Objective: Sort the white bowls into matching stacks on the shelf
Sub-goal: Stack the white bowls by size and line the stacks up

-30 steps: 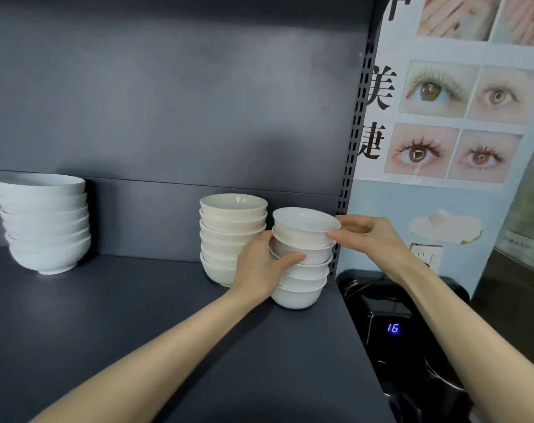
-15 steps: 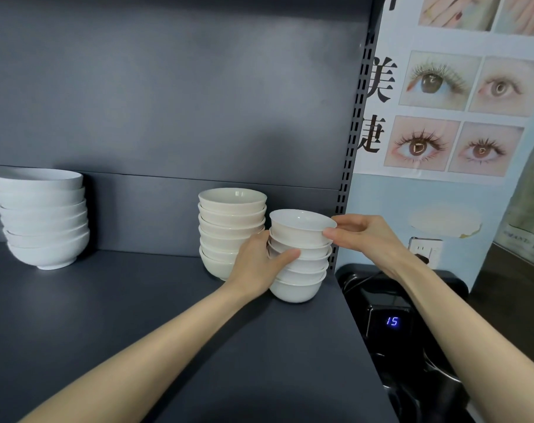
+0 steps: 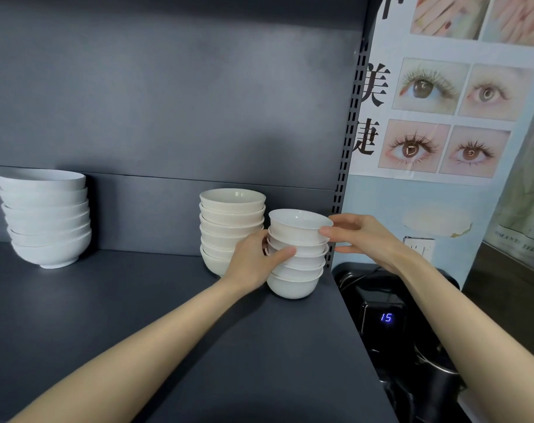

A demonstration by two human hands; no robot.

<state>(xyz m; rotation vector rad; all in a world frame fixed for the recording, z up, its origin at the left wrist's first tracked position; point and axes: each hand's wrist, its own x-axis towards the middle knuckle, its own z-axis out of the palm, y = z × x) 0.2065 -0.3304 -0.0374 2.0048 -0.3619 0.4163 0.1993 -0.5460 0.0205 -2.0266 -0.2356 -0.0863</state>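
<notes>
Three stacks stand on the shelf (image 3: 137,315): large white bowls (image 3: 45,218) far left, cream bowls (image 3: 232,227) mid-shelf, and the small-bowl stack (image 3: 296,270) touching them at the right edge. The left hand (image 3: 253,261) grips that stack's side while the right hand (image 3: 366,239) pinches the tilted top bowl (image 3: 299,224), not yet seated. Sorting looks nearly finished.

Cream stack (image 3: 232,227) blocks just left of the gripped stack (image 3: 291,285), slotted upright (image 3: 348,148) just right; shelf (image 3: 137,315) nearer the person lies open.

Seemingly a shop: a dark display shelf (image 3: 137,315) on a slotted upright (image 3: 348,141) (retail-style racking), stacks of white bowls (image 3: 230,228), and an eyelash beauty poster (image 3: 442,117) alongside.
</notes>
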